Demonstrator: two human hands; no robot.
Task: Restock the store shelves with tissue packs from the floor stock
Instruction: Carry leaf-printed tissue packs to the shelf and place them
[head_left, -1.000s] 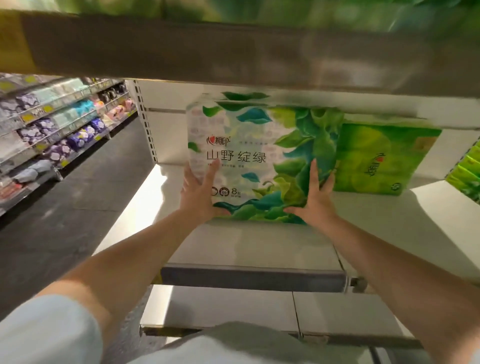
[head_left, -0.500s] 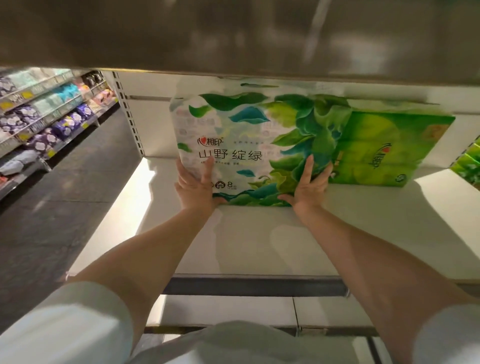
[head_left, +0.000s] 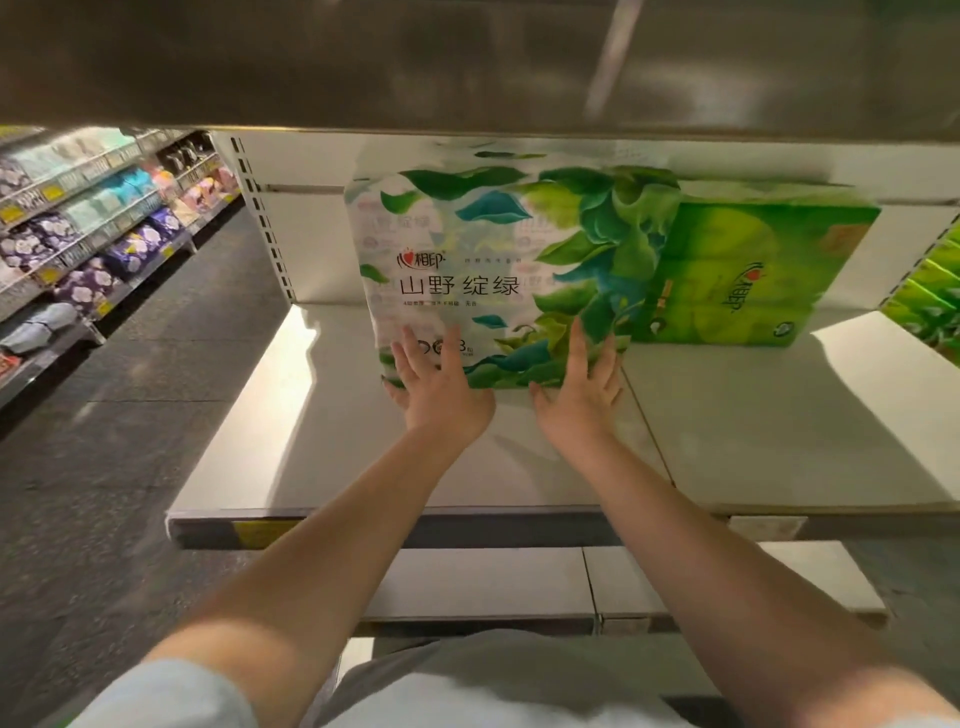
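A large white tissue pack (head_left: 498, 260) printed with green and teal leaves stands upright at the back of the pale shelf (head_left: 332, 415). My left hand (head_left: 434, 387) lies flat on its lower front with fingers straight. My right hand (head_left: 584, 389) presses its lower front too, fingers spread, nearer the pack's right side. A green tissue pack (head_left: 748, 275) stands right behind and beside it on the right, touching it.
The underside of the shelf above (head_left: 467, 62) hangs low overhead. More green packs (head_left: 930, 296) show at the far right. A lower shelf (head_left: 519, 587) juts out below. Across the dark aisle floor (head_left: 104, 441), left-hand shelves (head_left: 93, 234) hold purple and teal packs.
The leafy pack has slid farther back on the shelf. My hands have shifted from its lower corners toward the middle of its front, fingers now flat on it.
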